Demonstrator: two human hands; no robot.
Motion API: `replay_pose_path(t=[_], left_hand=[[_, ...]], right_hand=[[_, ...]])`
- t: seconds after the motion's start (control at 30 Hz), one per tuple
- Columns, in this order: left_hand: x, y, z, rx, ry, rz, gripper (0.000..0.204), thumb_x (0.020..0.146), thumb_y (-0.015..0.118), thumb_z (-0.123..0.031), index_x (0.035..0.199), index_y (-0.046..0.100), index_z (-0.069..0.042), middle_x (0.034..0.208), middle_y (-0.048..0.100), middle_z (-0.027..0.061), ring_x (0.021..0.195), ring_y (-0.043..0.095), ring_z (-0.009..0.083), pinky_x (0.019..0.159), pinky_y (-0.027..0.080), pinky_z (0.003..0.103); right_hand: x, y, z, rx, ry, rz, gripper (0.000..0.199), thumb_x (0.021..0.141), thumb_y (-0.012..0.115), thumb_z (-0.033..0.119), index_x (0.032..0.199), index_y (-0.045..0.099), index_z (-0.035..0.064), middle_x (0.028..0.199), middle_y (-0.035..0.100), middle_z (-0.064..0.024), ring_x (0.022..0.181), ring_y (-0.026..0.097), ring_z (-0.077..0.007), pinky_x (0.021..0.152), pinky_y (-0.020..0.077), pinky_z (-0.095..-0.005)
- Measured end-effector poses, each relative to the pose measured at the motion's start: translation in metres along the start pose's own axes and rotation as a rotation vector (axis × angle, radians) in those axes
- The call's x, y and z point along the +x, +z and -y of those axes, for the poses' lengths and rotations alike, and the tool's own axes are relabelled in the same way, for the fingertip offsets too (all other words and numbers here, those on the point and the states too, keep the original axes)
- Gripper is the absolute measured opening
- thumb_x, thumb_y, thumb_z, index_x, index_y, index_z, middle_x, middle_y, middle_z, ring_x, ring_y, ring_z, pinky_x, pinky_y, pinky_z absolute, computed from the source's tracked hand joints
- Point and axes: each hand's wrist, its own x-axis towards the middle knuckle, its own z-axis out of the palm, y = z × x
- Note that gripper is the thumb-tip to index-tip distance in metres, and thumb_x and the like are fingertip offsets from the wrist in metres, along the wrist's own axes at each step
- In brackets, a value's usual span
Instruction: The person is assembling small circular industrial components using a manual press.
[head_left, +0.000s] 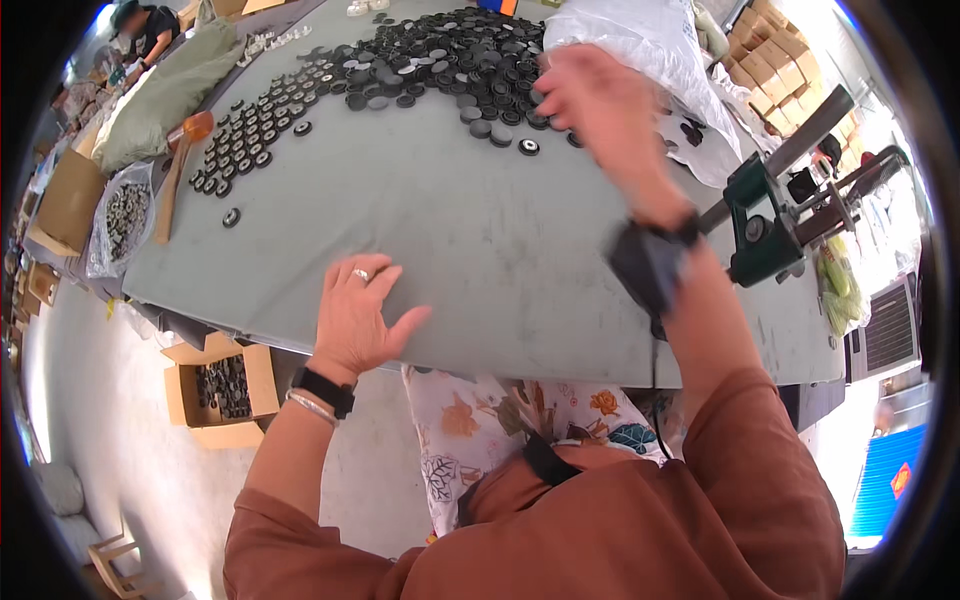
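My left hand [357, 315] hovers at or rests on the near part of the grey-green table [430, 240], fingers stretched and thumb apart, holding nothing. A ring and a dark wristband show on that arm. Blurred by motion, my right hand [600, 105] reaches over the right edge of a large pile of round black discs [470, 65]; its fingers look spread, with nothing visible in them. Beside the pile, discs with pale metal centres [240, 140] stand in rows at the left. A single such disc [529, 147] lies below the pile, and another [231, 217] sits apart at the left.
A green metal press-like tool [755, 220] stands at the table's right. White plastic sacking [640, 35] lies behind my right hand. At left are a mallet [175, 180], a bag of small metal parts [125, 215] and, on the floor, a cardboard box of dark pieces [225, 435]. Another person [150, 35] sits far left.
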Motion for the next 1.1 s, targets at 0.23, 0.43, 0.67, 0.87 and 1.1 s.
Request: replay_pose_path(t=[0.23, 0.43, 0.67, 0.87, 1.1], left_hand=[[0.004, -0.004, -0.002, -0.043, -0.027, 0.025, 0.049, 0.066, 0.075, -0.031, 0.102, 0.062, -0.002, 0.107, 0.056, 0.0109, 0.1, 0.051, 0.032, 0.09, 0.039, 0.041], [0.008, -0.007, -0.004, -0.042, -0.067, 0.055, 0.049, 0.064, 0.076, -0.031, 0.102, 0.061, -0.003, 0.108, 0.056, 0.0103, 0.1, 0.051, 0.0316, 0.091, 0.038, 0.041], [0.01, -0.002, -0.006, -0.064, -0.065, 0.061, 0.048, 0.063, 0.077, -0.027, 0.102, 0.06, -0.004, 0.11, 0.056, 0.0107, 0.101, 0.05, 0.0326, 0.091, 0.039, 0.041], [0.004, -0.007, -0.005, -0.031, -0.061, 0.086, 0.048, 0.064, 0.077, -0.022, 0.104, 0.059, -0.004, 0.112, 0.055, 0.0125, 0.103, 0.05, 0.0332, 0.09, 0.04, 0.042], [0.007, -0.001, -0.006, 0.0, -0.051, 0.098, 0.045, 0.068, 0.074, -0.02, 0.107, 0.057, -0.003, 0.116, 0.053, 0.0135, 0.106, 0.048, 0.034, 0.092, 0.039, 0.042]], right_hand=[[0.049, 0.066, -0.159, -1.008, 0.027, 0.334, 0.031, 0.083, 0.064, 0.033, 0.1, 0.066, 0.0071, 0.105, 0.061, -0.0155, 0.099, 0.06, -0.0322, 0.083, 0.0491, -0.0411], [0.043, 0.087, -0.171, -0.926, -0.04, 0.393, 0.033, 0.083, 0.064, 0.03, 0.101, 0.062, 0.0023, 0.109, 0.057, -0.016, 0.104, 0.055, -0.0336, 0.085, 0.0477, -0.0415], [-0.064, 0.028, -0.123, -0.713, -0.059, 0.438, 0.03, 0.081, 0.064, 0.015, 0.106, 0.054, 0.0036, 0.103, 0.055, -0.0144, 0.101, 0.051, -0.0334, 0.085, 0.0447, -0.0419], [-0.106, -0.05, -0.125, -0.786, 0.242, 0.203, 0.036, 0.079, 0.066, 0.015, 0.11, 0.054, 0.0025, 0.106, 0.056, -0.0146, 0.102, 0.052, -0.0323, 0.085, 0.0446, -0.0395], [-0.12, -0.086, -0.132, -0.729, 0.185, 0.176, 0.039, 0.075, 0.07, 0.014, 0.109, 0.057, 0.0018, 0.102, 0.058, -0.0172, 0.097, 0.055, -0.0351, 0.084, 0.0445, -0.0405]])
